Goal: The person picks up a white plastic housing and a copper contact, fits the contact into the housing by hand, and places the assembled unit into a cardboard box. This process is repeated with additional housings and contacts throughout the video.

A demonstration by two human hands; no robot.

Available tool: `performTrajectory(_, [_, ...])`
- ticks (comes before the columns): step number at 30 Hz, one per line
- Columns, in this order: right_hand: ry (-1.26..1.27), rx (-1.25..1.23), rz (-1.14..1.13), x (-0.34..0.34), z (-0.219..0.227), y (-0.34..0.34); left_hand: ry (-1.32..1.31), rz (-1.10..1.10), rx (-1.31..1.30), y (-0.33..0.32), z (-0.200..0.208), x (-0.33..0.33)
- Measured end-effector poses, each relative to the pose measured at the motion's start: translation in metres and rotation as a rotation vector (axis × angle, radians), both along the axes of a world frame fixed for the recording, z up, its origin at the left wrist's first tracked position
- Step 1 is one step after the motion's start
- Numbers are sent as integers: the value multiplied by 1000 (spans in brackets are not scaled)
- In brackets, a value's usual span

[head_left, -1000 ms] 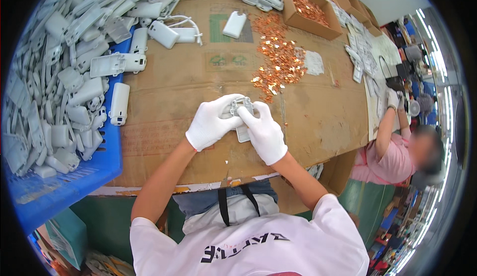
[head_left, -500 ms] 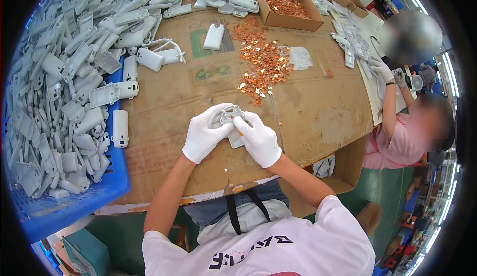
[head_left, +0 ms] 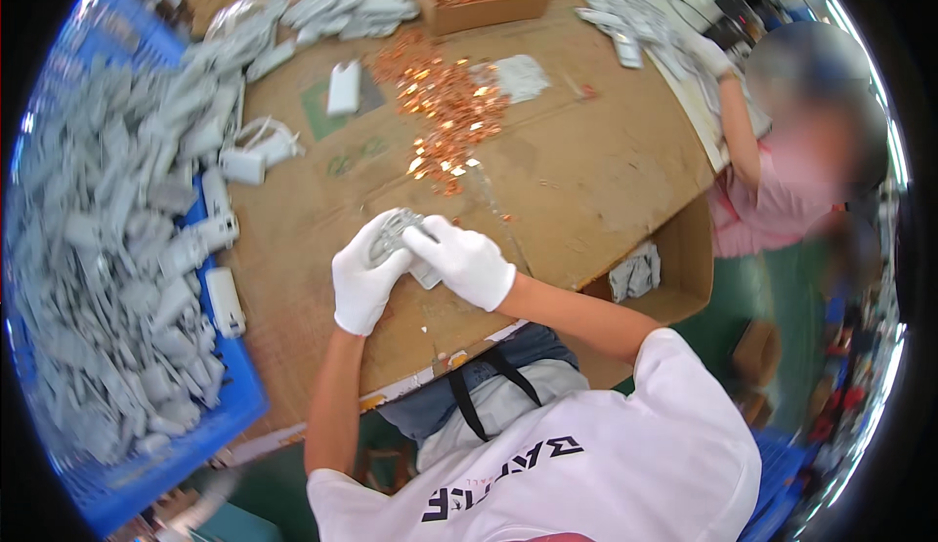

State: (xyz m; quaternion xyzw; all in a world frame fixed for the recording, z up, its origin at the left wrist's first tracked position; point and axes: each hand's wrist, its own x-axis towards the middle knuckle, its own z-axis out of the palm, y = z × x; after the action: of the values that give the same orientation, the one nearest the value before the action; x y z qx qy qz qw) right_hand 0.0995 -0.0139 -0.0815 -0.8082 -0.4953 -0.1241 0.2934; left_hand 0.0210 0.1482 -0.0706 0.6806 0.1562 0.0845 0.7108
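Observation:
Both my hands wear white gloves and are held close together over the cardboard-covered table. My left hand [head_left: 366, 276] grips a light grey plastic housing [head_left: 427, 274] from its left side. On the other side my right hand [head_left: 467, 265] is closed on the same housing, thumb and finger pressed at its upper end. The gloves hide much of the part, and whether a small piece sits between my fingertips cannot be made out. Beyond my hands lies a loose heap of small shiny copper-coloured metal pieces [head_left: 451, 117].
A blue crate [head_left: 239, 396] piled with grey plastic housings [head_left: 107, 278] stands at the left. One white housing [head_left: 343, 89] lies on the cardboard [head_left: 586, 181]. A carton [head_left: 479, 17] at the back holds more copper pieces. At the right, a person in pink [head_left: 782, 176] handles grey parts.
The whole view has turned and shifted, so table, crate and carton sit differently in the picture. My hands still hold the housing, which appears slightly more tilted.

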Motion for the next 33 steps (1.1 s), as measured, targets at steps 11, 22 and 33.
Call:
performTrajectory(11, [-38,70,-543,218,53,-105,-150,245,1079,42,35,118])
performTrajectory(22, [-443,-84,-436,327,57,-108,191,471,1679,65,-18,185])
performTrajectory(33, [-23,2,-121,256,5,-12,283,440,1693,49,-16,198])
